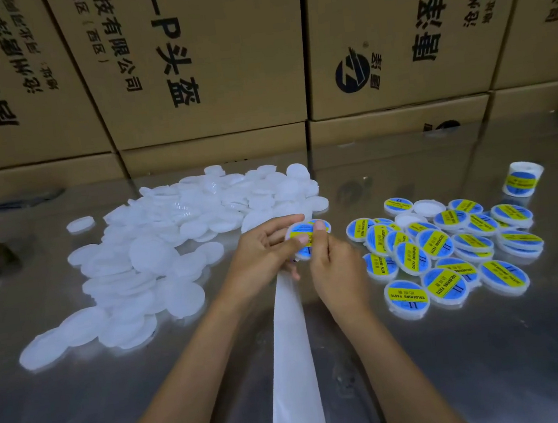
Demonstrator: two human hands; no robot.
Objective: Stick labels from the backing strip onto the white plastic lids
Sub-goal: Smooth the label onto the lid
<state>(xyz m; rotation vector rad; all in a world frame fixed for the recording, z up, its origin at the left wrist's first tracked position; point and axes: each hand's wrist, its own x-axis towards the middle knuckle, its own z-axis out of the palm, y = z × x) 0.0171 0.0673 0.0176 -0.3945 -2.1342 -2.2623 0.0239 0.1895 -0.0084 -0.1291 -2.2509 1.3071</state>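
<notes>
Both hands (295, 247) on labelled lid (302, 234)

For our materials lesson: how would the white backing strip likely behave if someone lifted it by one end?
The backing strip would probably flop and sag: it looks thin and long. Likely very light. Its smooth face may slide easily on the shiny metal table.

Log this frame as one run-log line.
stage: pressing label onto lid | left hand: holds lid | right hand: thumb on label | backing strip: under hands | plain lids left, labelled lids right
</notes>
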